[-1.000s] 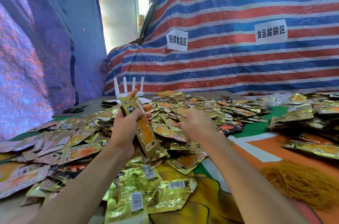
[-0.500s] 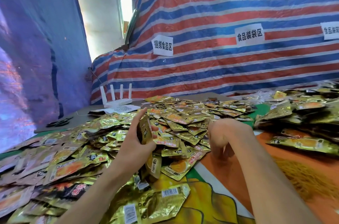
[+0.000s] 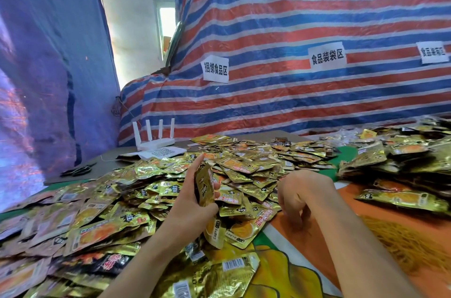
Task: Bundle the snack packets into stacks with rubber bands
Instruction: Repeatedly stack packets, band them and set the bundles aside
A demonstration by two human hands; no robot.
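Note:
My left hand (image 3: 189,202) grips a small stack of gold snack packets (image 3: 204,186), held on edge above the heap. Loose gold packets (image 3: 244,168) lie spread across the table's middle and left. My right hand (image 3: 299,196) hovers over the bare orange cloth (image 3: 324,222) to the right of that stack, fingers curled down with the tips at the cloth. I see nothing between them. A mound of thin yellow rubber bands (image 3: 400,241) lies just right of my right forearm.
Piled packets (image 3: 415,158) fill the far right of the table. A white router (image 3: 156,141) with several antennas and black scissors (image 3: 78,170) sit at the back left. Striped tarpaulin (image 3: 292,102) walls the table's far side, and a blue sheet (image 3: 48,78) hangs on the left.
My right hand left the packet heap and came down onto the orange cloth near the rubber bands. My left hand lowered its packets slightly and turned them edge-on.

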